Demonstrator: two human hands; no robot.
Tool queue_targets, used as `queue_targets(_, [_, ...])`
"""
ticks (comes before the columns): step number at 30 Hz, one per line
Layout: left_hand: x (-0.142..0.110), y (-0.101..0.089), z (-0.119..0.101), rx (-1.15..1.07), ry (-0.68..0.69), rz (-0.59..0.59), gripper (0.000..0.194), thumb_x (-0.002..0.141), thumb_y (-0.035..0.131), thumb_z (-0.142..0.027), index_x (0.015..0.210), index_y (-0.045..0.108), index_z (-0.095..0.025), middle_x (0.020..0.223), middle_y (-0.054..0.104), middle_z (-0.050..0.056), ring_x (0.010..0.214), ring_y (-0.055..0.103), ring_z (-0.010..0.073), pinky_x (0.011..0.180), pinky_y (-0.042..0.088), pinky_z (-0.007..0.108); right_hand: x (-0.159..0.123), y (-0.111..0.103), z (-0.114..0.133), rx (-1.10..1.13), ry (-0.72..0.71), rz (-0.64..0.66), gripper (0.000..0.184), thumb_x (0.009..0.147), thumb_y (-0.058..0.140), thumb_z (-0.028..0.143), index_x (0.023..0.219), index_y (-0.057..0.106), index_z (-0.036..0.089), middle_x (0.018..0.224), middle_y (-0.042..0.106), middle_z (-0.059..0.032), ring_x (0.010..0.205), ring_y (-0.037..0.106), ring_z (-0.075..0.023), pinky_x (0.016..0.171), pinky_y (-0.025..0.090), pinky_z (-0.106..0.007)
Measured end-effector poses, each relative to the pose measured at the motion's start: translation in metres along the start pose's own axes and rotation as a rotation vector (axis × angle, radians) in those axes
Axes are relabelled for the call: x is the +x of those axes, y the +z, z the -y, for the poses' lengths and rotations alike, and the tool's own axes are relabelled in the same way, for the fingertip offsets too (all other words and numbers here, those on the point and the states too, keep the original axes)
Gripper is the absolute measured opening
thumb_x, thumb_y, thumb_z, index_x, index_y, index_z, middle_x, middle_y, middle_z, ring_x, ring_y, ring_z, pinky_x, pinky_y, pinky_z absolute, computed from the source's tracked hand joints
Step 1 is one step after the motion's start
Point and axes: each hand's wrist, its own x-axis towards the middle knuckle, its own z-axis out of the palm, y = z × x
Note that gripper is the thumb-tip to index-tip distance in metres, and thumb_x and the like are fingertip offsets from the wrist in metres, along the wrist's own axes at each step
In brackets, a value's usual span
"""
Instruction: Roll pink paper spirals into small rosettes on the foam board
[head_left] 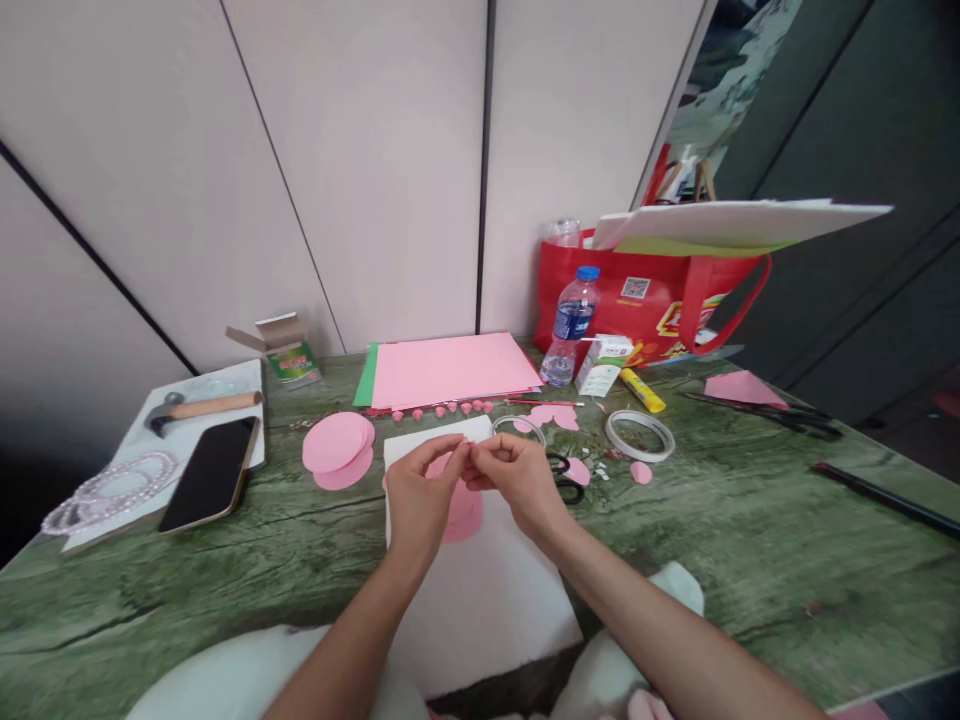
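My left hand (422,490) and my right hand (517,478) meet over a white board (484,600), fingertips pinched together. Between them is a small piece of pink paper (468,443), mostly hidden by the fingers; its exact shape cannot be made out. Directly below, pink paper circles (463,518) lie on the board. Black-handled scissors (570,490) rest just right of my right hand, partly covered by it. A row of small pink paper rolls (441,410) sits beyond my hands, in front of a stack of pink paper sheets (454,370).
Left are more pink circles (337,445), a phone (212,475), a hammer (202,405) and a bead string (112,490). Right are tape rolls (640,437), a glue stick (643,391), a water bottle (571,325), a small carton (604,365), a red bag (652,300) and dark scissors (795,415).
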Motion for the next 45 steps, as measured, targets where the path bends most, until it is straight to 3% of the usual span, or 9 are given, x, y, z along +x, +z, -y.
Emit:
queue_targets(11, [0.0023,-0.0016,0.002,0.061,0.02,0.008,0.015,0.068,0.064,-0.027,0.077,0.069,-0.017,0.082,0.07,0.004,0.08,0.064,0.0196,0.078,0.049,0.033,0.003,-0.0043,-0.001,-0.087,0.021,0.058,0.022,0.058,0.069,0.033,0.059,0.057,0.015,0.05,0.062,0.0004,0.05,0.062,-0.0128,0.047,0.049,-0.022])
queue_targets(21, [0.0038,-0.0005,0.0029,-0.041,-0.014,0.125,0.023,0.068,0.064,-0.024,0.089,0.065,-0.016,0.089,0.069,0.006,0.083,0.064,0.0186,0.08,0.049,0.032,0.0027,-0.0023,0.0007,0.139,0.172,0.036,0.023,0.05,0.072,0.029,0.054,0.055,0.014,0.055,0.064,-0.0013,0.053,0.061,-0.0114,0.056,0.05,-0.023])
queue_targets(25, [0.0045,0.0005,0.0008,-0.106,-0.059,0.11,0.028,0.066,0.063,-0.021,0.093,0.063,-0.015,0.087,0.068,0.006,0.081,0.063,0.0169,0.077,0.05,0.03,0.0019,-0.002,0.0009,0.104,0.117,0.05,0.023,0.052,0.072,0.03,0.053,0.056,0.014,0.052,0.061,0.0016,0.05,0.058,-0.0093,0.057,0.051,-0.025])
queue_targets(31, [0.0047,-0.0011,-0.0024,-0.151,-0.175,0.069,0.017,0.063,0.061,-0.02,0.079,0.064,-0.014,0.073,0.066,0.004,0.067,0.062,0.0155,0.058,0.049,0.025,-0.0008,0.0018,-0.0013,-0.111,-0.123,0.095,0.018,0.058,0.068,0.028,0.054,0.057,0.015,0.048,0.058,0.0026,0.047,0.055,-0.0094,0.051,0.048,-0.023])
queue_targets(39, [0.005,0.0015,-0.0002,-0.209,-0.268,0.123,0.032,0.064,0.064,-0.024,0.095,0.063,-0.014,0.088,0.067,0.008,0.082,0.061,0.0177,0.072,0.048,0.029,0.0006,-0.0007,-0.0005,0.036,0.132,0.032,0.024,0.053,0.071,0.035,0.055,0.057,0.015,0.053,0.063,-0.0005,0.051,0.061,-0.0119,0.052,0.049,-0.022])
queue_targets(45, [0.0063,-0.0016,0.0028,-0.126,-0.226,0.134,0.025,0.065,0.063,-0.026,0.086,0.067,-0.014,0.083,0.068,0.007,0.077,0.062,0.018,0.069,0.048,0.028,0.0001,-0.001,-0.0012,-0.01,0.15,0.078,0.029,0.055,0.071,0.039,0.056,0.054,0.015,0.051,0.063,-0.0007,0.05,0.062,-0.0124,0.05,0.047,-0.021])
